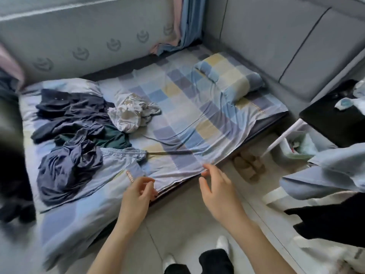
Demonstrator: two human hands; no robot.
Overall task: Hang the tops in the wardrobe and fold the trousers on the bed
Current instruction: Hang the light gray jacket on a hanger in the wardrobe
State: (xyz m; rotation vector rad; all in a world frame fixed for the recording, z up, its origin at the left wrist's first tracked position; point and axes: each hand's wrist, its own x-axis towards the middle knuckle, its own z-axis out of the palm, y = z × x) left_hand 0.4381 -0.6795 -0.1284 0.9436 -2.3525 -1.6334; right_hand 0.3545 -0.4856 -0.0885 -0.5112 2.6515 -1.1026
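Observation:
A low bed point(197, 107) with a checked blue, yellow and lilac sheet fills the middle. On its left lies a heap of dark navy and green garments point(79, 123), with a crumpled white garment point(128, 113) beside it. Light blue trousers point(118, 161) with an elastic waistband lie flat near the front edge, partly under a navy garment point(65, 173). My left hand point(138, 192) hovers at the bed's front edge by the trousers, fingers loosely curled and holding nothing. My right hand point(215, 186) is open, with its fingertips at the sheet's edge.
A checked pillow point(233, 74) lies at the far right of the bed. Slippers point(246, 165) sit on the floor by the bed. A black table point(331, 119) and a pile of clothes point(325, 175) stand at the right. Padded grey wall panels surround the bed.

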